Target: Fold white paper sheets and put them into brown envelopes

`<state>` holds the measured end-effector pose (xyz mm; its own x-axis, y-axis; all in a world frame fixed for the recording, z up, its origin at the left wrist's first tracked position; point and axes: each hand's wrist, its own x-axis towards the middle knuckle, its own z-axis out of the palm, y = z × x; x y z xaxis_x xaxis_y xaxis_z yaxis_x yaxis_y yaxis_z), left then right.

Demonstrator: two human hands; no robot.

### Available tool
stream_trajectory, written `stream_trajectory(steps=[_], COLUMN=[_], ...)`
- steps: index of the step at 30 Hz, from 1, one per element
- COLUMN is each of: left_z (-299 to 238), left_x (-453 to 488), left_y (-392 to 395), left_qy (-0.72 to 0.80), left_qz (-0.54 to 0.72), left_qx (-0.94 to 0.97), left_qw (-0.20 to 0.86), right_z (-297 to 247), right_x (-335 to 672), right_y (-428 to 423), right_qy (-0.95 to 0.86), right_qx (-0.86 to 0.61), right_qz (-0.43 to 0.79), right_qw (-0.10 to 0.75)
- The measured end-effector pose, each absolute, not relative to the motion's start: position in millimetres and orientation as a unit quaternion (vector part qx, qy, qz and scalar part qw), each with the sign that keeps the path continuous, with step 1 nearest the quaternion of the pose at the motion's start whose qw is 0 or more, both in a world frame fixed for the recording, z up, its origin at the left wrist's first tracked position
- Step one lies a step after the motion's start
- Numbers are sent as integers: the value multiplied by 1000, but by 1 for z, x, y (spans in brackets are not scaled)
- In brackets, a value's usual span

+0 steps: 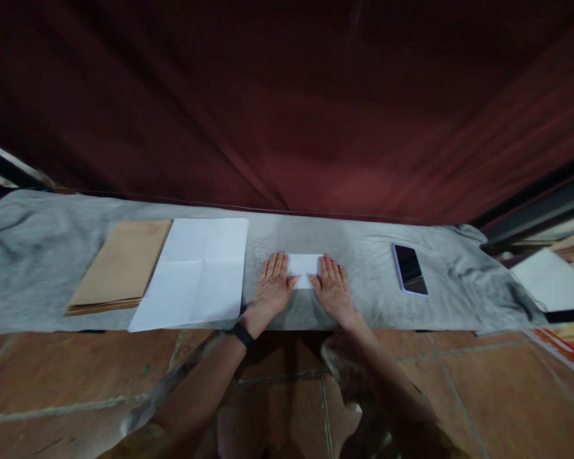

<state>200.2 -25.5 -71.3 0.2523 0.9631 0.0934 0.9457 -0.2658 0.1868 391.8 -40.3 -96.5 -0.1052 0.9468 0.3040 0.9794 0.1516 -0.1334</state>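
Note:
A small folded piece of white paper (305, 264) lies on the grey cloth right in front of me. My left hand (273, 284) rests flat on its left end, fingers stretched out and pointing away from me. On the right end, my right hand (332, 284) lies flat in the same way, and both thumbs point inward over the paper. Neither hand grips anything. The paper's ends are hidden under my fingers. Left of my left hand is a larger white sheet (196, 274) with crease lines across it.
A stack of brown envelopes (119, 264) lies at the left, touching the creased sheet. To the right is a phone (410, 269) in a purple case. Grey cloth (463, 280) covers the narrow bench. Behind it hangs a dark red curtain (287, 127); tiled floor (76, 376) shows in front.

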Motion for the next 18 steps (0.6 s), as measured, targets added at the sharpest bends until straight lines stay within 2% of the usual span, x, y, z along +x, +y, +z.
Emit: stream_trajectory(steps=[8,18], left_z=[-72,-71], left_x=[196,193], left_y=[-28,-29], left_qy=[615,602], left_qz=[72,58], left_qx=[784,795], left_qw=[32,40], right_z=[-93,-60], right_x=[399,394], right_y=[-41,-31], right_qy=[-707,-652], right_qx=[-691,-742], right_qz=[-26,60], right_qw=[147,145])
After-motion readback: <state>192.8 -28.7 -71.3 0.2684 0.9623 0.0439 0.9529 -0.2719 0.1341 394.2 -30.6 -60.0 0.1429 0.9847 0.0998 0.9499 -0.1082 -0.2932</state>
